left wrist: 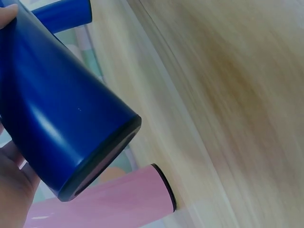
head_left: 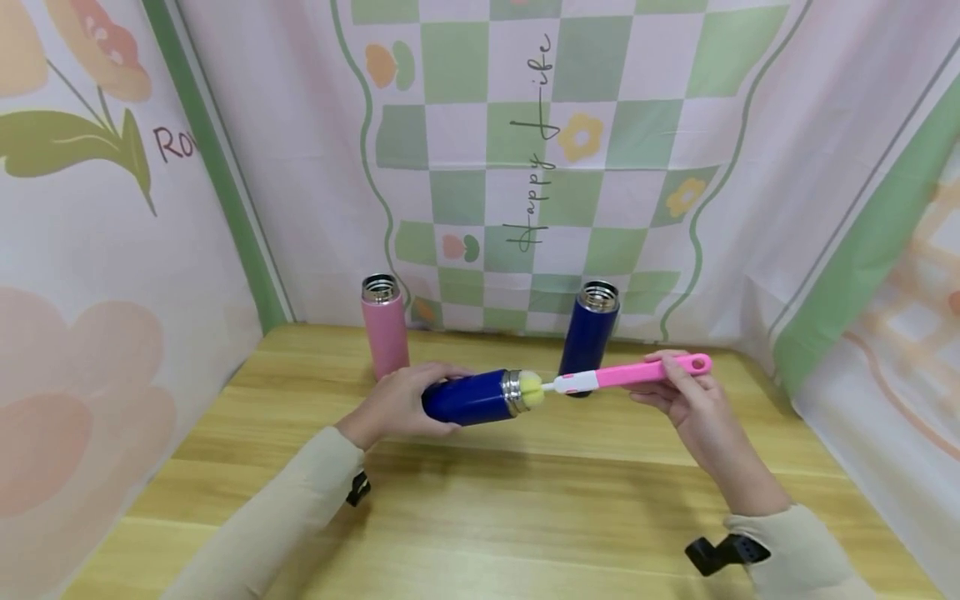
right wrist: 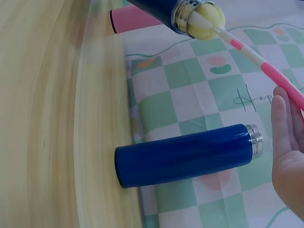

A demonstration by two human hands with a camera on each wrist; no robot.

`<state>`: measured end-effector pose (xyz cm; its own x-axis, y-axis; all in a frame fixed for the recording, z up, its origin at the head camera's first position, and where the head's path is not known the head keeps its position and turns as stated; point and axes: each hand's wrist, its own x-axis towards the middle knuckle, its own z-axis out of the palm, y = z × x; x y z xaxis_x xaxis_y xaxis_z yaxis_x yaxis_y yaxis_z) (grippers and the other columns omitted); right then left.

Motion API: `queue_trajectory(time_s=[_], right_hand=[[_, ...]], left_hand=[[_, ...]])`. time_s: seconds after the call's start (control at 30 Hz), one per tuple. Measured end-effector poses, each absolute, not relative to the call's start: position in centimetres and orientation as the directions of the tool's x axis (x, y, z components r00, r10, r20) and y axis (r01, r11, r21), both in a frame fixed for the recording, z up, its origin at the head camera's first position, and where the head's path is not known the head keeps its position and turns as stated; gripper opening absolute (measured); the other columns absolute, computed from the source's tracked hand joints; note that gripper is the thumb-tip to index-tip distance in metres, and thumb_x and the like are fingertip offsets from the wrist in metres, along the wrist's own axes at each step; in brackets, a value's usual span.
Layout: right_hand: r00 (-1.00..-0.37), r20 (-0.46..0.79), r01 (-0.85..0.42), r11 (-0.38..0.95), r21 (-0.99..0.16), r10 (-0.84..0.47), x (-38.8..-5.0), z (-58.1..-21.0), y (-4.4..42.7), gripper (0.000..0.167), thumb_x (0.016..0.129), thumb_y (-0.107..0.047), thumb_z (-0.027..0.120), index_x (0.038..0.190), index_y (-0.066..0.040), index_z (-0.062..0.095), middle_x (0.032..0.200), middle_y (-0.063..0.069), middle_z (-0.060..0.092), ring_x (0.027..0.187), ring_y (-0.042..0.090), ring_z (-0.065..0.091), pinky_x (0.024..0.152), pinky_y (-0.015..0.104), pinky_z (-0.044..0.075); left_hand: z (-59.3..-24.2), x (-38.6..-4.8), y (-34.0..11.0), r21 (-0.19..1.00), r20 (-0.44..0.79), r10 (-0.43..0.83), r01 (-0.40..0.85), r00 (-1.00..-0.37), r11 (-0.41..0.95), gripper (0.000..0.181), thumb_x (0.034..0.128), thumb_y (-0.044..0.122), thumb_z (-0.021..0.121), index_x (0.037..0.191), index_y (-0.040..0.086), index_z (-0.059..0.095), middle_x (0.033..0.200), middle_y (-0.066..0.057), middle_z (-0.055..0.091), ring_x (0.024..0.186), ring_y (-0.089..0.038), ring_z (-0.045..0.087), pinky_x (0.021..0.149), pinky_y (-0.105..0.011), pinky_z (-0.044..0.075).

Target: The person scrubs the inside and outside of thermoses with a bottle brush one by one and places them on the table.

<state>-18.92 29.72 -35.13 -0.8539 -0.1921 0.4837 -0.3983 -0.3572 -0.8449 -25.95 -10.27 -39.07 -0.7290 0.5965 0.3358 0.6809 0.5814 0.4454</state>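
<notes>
Wooden table [head_left: 487, 517], left grip [head_left: 401, 404] round tilted blue bottle [head_left: 476, 397], right grip [head_left: 697, 408] pinching pink-handled sponge brush [head_left: 622, 375]

Blue bottles [head_left: 467, 400] [head_left: 588, 342], pink-and-white brush handle [head_left: 637, 374], green-checked cloth [head_left: 453, 71]

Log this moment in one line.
left hand: holds tilted blue bottle | right hand: holds pink-handled brush | yellow head: at bottle mouth

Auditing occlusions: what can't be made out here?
Head: how far yellow sponge enters, hidden by held blue bottle.
Head: foot of pink bottle, behind left hand.
Left wrist: held blue bottle's mouth, cut off at upper left.
Right wrist: end of pink handle, cut off by right edge.
</notes>
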Motion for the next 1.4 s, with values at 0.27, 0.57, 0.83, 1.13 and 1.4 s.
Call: queue_trajectory(time_s=[0.27, 0.57, 0.83, 1.13, 1.4], right_hand=[[-0.863, 0.473, -0.374, -0.406, -0.834, -0.177, -19.0, -35.0, 30.4, 0.036, 0.111, -0.016, 0.034, 0.117, 0.004, 0.063, 0.108, 0.018, 0.072, 0.098, 0.027, 0.072, 0.084, 0.035, 0.056], [-0.854, 0.484, -0.378, -0.412, -0.829, -0.189, -18.8, -34.8, 30.9, 0.036, 0.111, -0.013, 0.032, 0.119, 0.009, 0.060, 0.108, 0.020, 0.071, 0.098, 0.028, 0.071, 0.085, 0.035, 0.056], [-0.850, 0.482, -0.388, -0.365, -0.846, -0.212, -18.7, -34.8, 30.9, 0.035, 0.110, -0.009, 0.032, 0.120, 0.004, 0.063, 0.109, 0.018, 0.072, 0.097, 0.026, 0.072, 0.084, 0.034, 0.056], [-0.854, 0.488, -0.405, -0.359, -0.841, -0.179, -18.9, -35.1, 30.3, 0.033, 0.110, -0.009, 0.033, 0.119, 0.003, 0.063, 0.108, 0.017, 0.071, 0.097, 0.025, 0.071, 0.084, 0.034, 0.056], [-0.857, 0.487, -0.416, -0.330, -0.847, -0.170, -18.9, -35.3, 29.9, 0.031, 0.110, -0.009, 0.034, 0.119, 0.004, 0.061, 0.108, 0.016, 0.070, 0.097, 0.024, 0.071, 0.085, 0.034, 0.056]], left_hand=[[-39.1, -26.1, -10.4, 0.438, 0.320, 0.598, 0.674, -0.735, 0.595, 0.073, 0.0742, 0.044, 0.087, 0.139, 0.045, 0.053, 0.134, 0.007, 0.061, 0.113, -0.017, 0.060, 0.091, -0.046, 0.050], [-39.7, -26.0, -11.2, 0.435, 0.342, 0.609, 0.695, -0.715, 0.572, 0.074, 0.0740, 0.045, 0.086, 0.140, 0.038, 0.054, 0.134, 0.005, 0.061, 0.114, -0.016, 0.060, 0.092, -0.046, 0.050], [-39.6, -25.9, -11.1, 0.431, 0.359, 0.596, 0.694, -0.718, 0.576, 0.072, 0.0734, 0.045, 0.087, 0.138, 0.036, 0.057, 0.134, 0.005, 0.061, 0.114, -0.014, 0.059, 0.093, -0.043, 0.049], [-39.6, -25.7, -11.1, 0.432, 0.388, 0.584, 0.701, -0.713, 0.568, 0.071, 0.0732, 0.044, 0.087, 0.137, 0.036, 0.058, 0.133, 0.005, 0.063, 0.113, -0.014, 0.060, 0.093, -0.044, 0.049], [-40.0, -25.7, -11.1, 0.430, 0.408, 0.569, 0.700, -0.714, 0.570, 0.071, 0.0717, 0.045, 0.087, 0.136, 0.037, 0.059, 0.132, 0.008, 0.063, 0.113, -0.012, 0.060, 0.093, -0.041, 0.049]])
